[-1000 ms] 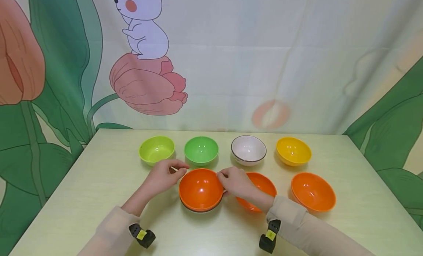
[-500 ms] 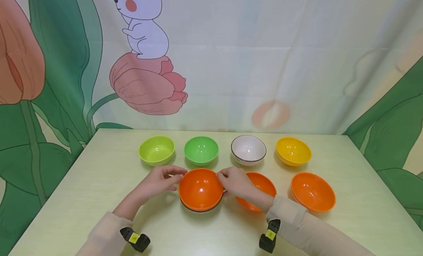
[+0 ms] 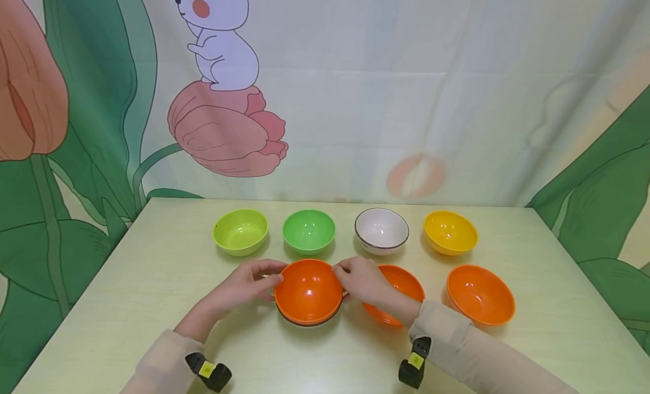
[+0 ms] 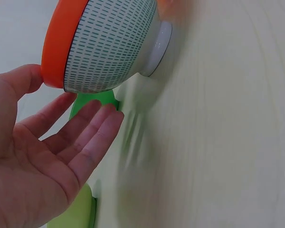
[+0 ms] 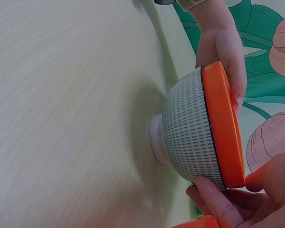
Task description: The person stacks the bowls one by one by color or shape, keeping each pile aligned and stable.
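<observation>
Steadying nested bowls [image 3: 310, 292] seems my step: right fingers [image 5: 217, 202] grip both at two o'clock; open left fingers [image 4: 96, 148] touch at ten and should probably close next.

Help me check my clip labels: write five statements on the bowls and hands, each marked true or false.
1. The upper orange bowl sits inside the patterned bowl. True.
2. The right hand holds these two bowls. True.
3. The left hand is clear of both bowls. False: its thumb touches the upper orange bowl.
4. The white bowl stands between the darker green bowl and the yellow bowl. True.
5. The yellow bowl is upside down. False: it stands upright.
</observation>
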Available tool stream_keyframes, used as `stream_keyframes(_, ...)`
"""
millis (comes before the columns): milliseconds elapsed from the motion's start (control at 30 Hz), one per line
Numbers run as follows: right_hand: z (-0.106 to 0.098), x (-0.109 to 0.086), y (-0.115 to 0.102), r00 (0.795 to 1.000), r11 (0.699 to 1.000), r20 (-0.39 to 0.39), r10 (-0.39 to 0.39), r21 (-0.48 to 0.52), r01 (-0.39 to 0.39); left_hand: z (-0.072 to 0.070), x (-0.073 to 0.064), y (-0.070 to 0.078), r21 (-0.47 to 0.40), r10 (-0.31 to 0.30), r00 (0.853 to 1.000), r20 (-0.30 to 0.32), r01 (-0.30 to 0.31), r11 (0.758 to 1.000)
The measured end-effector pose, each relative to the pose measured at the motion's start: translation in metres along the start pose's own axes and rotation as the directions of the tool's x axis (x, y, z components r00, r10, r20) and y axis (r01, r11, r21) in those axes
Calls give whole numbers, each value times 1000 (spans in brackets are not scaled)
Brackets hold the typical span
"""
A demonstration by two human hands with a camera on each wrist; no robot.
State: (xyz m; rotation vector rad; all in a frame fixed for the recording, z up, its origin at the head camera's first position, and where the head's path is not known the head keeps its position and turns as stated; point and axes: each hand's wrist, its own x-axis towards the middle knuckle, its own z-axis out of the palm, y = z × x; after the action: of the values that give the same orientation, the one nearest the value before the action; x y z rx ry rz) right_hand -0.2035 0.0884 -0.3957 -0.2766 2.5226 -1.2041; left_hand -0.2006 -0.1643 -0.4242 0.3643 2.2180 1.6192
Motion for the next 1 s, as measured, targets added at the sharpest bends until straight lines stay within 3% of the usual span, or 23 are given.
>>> stream_keyframes(600,0,0,1,1000,1000,-6,-6,-20,6,2,1,-4,-154,-33,995,93,47,987)
stream_keyframes(1000,0,1,0,1000,1000,11,3,-6,-3,3,-1,-3,-184,-31,995,92,48,982)
